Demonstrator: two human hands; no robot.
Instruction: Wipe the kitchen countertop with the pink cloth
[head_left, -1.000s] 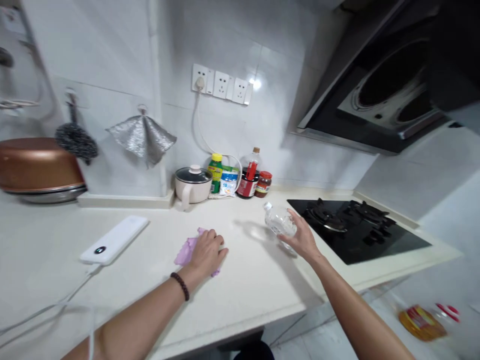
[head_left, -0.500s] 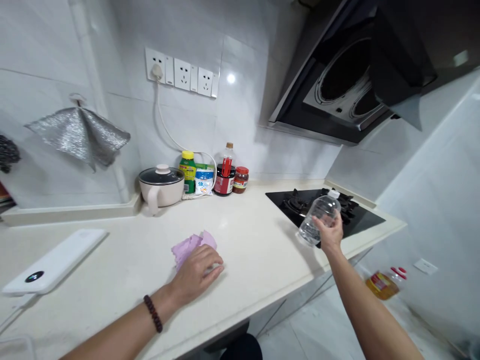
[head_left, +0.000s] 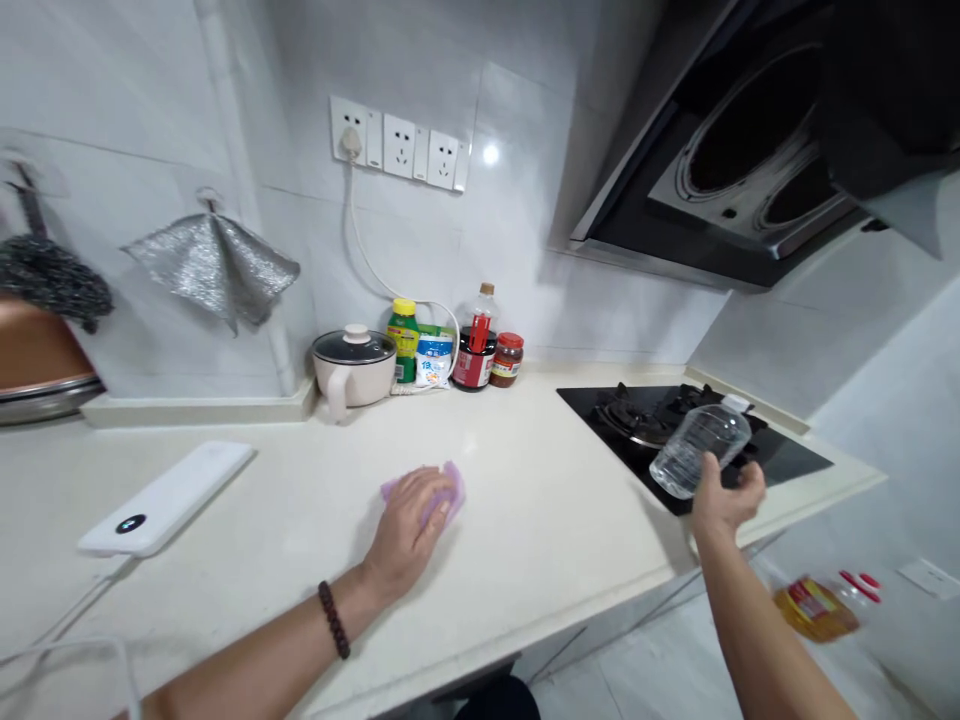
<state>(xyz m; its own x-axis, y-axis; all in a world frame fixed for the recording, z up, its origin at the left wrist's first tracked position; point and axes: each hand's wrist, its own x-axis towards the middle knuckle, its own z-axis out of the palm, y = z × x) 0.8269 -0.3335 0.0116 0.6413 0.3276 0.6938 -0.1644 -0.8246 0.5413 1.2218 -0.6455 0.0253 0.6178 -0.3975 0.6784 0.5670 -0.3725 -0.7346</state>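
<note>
My left hand (head_left: 411, 530), with a dark bead bracelet on its wrist, is closed over a thin purple cloth (head_left: 454, 484) on the cream countertop (head_left: 525, 480). Parts of the cloth stick out past the fingers; the rest is hidden beneath the palm. A clear plastic bottle (head_left: 701, 445) with a white cap is at the black gas stove (head_left: 787, 455), where it looks tilted. Close in front of this bottle is my right hand (head_left: 729, 495), its thumb and fingers apart. Whether a fingertip still touches the bottle is hard to tell.
Along the wall stand a lidded cream pot (head_left: 356, 370), a green bottle (head_left: 403, 340), a salt packet (head_left: 433, 360) and sauce jars (head_left: 474, 358). A white power bank (head_left: 169, 500) with cable lies left. Overhead juts the range hood (head_left: 712, 180); an oil jug (head_left: 817, 605) is below right.
My right hand has carried the bottle rightward to the stove and loosened its fingers from it. My left hand has closed on the cloth and bunched it. The view has turned left.
</note>
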